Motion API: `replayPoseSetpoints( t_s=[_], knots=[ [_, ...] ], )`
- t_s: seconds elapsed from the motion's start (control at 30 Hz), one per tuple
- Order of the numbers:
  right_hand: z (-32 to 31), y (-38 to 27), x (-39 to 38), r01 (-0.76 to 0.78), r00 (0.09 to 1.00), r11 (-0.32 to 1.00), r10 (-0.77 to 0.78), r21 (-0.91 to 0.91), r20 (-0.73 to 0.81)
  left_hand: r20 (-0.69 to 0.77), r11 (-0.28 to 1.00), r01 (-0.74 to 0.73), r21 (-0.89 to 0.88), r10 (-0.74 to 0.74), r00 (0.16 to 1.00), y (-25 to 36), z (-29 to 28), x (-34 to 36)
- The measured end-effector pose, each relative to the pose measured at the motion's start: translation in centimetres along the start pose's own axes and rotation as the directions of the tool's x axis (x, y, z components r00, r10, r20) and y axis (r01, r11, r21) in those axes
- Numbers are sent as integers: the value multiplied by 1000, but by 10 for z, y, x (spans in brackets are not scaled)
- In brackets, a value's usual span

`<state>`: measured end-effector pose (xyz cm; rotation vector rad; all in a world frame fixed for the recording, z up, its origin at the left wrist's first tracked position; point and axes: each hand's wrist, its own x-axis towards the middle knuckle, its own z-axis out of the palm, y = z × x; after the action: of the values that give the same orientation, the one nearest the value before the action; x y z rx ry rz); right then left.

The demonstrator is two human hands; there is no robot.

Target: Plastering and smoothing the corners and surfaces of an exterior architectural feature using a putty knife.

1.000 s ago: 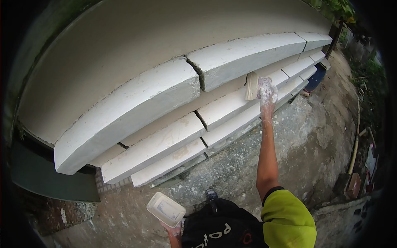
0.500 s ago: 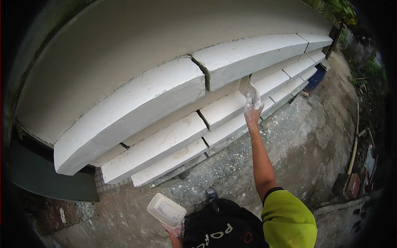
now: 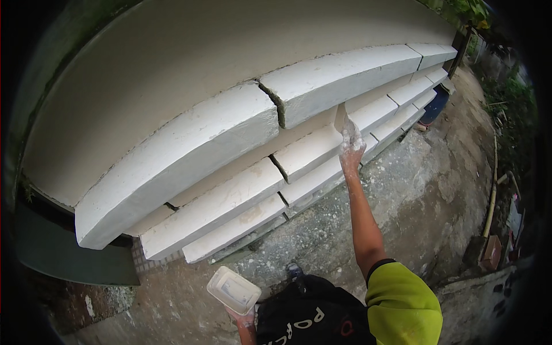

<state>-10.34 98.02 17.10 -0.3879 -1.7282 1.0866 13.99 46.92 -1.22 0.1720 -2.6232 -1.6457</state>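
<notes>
Head view: pale tray point(image 3: 234, 290), its long axis sloping down rightward.

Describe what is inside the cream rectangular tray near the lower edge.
The cream rectangular tray has pale grey residue smeared on its floor. The surface beneath that is covered; the underside, above the left hand, is hidden.

Mottled grey-brown ground point(image 3: 414, 190), pale-speckled in places: a slender tan pole point(image 3: 492, 198) lies along its right side; a dark blue container point(image 3: 434, 107) stands toward its far end.
</notes>
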Motion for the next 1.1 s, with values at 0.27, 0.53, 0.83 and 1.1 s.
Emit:
replayPoseSetpoints(
  t_s=[0.27, 0.53, 0.83, 1.1],
  knots=[
    [45, -48, -34, 0, 983, 986, 31, -167, 181, 69, 983, 30, -179, -18, 997, 29, 6, 5],
    [60, -82, -95, 113, 938, 986, -147, 126, 312, -116, 985, -161, 64, 167, 979, 35, 5, 12],
    [69, -79, -73, -82, 981, 997, 80, 5, 178, -36, 989, -111, -92, 109, 993, 60, 9, 8],
    [65, -127, -136, -212, 919, 972, 163, 101, 360, 399, -46, 405, -913, -305, 865, 55, 33, 29]
  ],
)
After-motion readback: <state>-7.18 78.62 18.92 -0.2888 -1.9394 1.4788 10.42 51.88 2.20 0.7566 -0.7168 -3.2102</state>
